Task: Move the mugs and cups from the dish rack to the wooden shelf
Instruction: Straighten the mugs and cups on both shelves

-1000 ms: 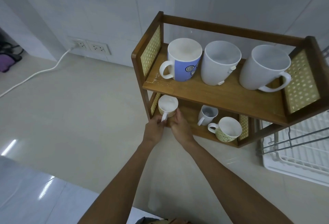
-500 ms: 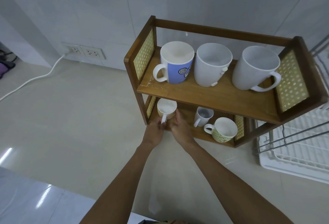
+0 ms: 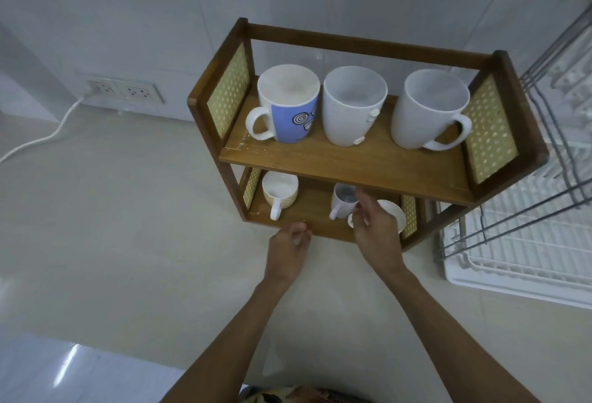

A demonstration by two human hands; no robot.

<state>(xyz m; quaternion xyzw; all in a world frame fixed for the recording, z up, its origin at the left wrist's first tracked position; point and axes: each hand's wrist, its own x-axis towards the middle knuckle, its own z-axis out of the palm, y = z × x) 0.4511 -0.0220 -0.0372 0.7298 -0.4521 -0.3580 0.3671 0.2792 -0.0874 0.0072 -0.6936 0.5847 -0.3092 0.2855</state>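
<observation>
The wooden shelf [image 3: 346, 163] stands on the counter against the wall. Its upper board carries a blue-and-white mug [image 3: 288, 104], a plain white mug [image 3: 350, 107] and a white mug with its handle to the right [image 3: 426, 111]. On the lower board a small yellow-patterned cup [image 3: 279, 191] sits at the left, a small white cup [image 3: 342, 202] in the middle, and another patterned cup [image 3: 392, 215] partly hidden behind my right hand [image 3: 374, 231]. My right hand is open, fingers spread near the two right cups, holding nothing. My left hand [image 3: 290, 247] hovers in front of the shelf, fingers loosely curled, holding nothing.
A white dish rack [image 3: 525, 242] with grey wire rails stands right of the shelf; no cups show in its visible part. Wall sockets [image 3: 128, 92] with a white cable [image 3: 41, 139] are at the left. The beige counter [image 3: 128, 226] stretches left and toward me.
Both hands have let go of the small yellow-patterned cup, now standing at the left of the lower board. My right hand moved right toward the other cups; my left drew back.
</observation>
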